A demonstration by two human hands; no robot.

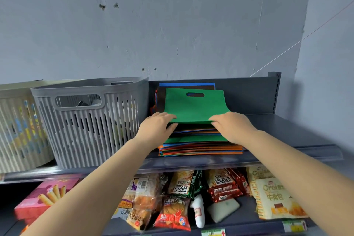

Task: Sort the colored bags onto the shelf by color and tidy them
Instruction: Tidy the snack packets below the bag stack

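A stack of flat colored bags in orange, blue, green and dark colors lies on the top shelf. On top is a green bag with a cut-out handle, its near edge lifted off the stack. My left hand pinches that edge at its left corner, thumb under and fingers over. At the right corner my right hand holds the same edge, fingers curled over it. More bags stand behind against the shelf's back panel, partly hidden.
A grey slatted basket stands just left of the stack, and a beige basket further left. Bare shelf surface lies to the right of the stack. The lower shelf holds snack packets and a pink box.
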